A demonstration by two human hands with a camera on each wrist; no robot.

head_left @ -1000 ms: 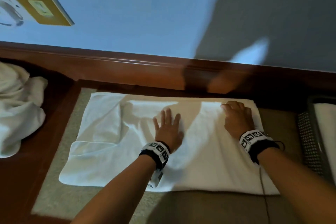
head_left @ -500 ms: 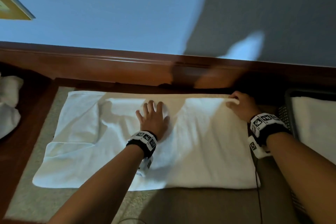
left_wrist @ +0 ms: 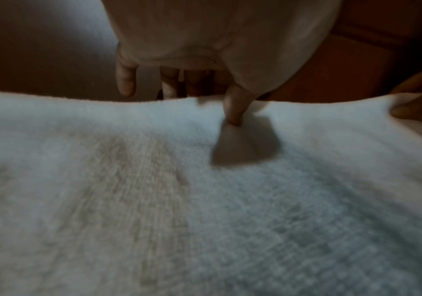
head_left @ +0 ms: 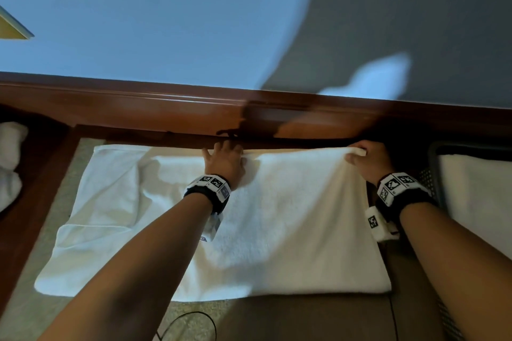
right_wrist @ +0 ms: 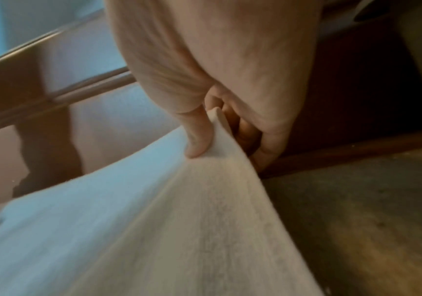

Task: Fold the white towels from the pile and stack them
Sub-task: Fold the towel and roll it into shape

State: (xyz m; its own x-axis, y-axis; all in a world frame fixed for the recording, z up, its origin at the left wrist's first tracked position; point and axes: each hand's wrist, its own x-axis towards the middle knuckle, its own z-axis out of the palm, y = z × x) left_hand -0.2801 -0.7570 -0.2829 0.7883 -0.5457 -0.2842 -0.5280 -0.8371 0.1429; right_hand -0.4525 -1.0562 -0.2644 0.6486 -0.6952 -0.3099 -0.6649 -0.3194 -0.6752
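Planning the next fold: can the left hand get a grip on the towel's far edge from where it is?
Probably yes. The left hand is already at the towel's far edge, thumb on top, nothing between them.

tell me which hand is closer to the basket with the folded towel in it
Right. The right hand pinches the spread towel's far right corner just beside the basket; the left hand grips the far edge mid-towel, farther away.

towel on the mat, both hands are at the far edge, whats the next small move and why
Probably draw the far edge toward the near edge to fold the towel in half. The right hand already pinches the far right corner and has it raised, while the left hand sits at that same edge, thumb on top and fingers over it.
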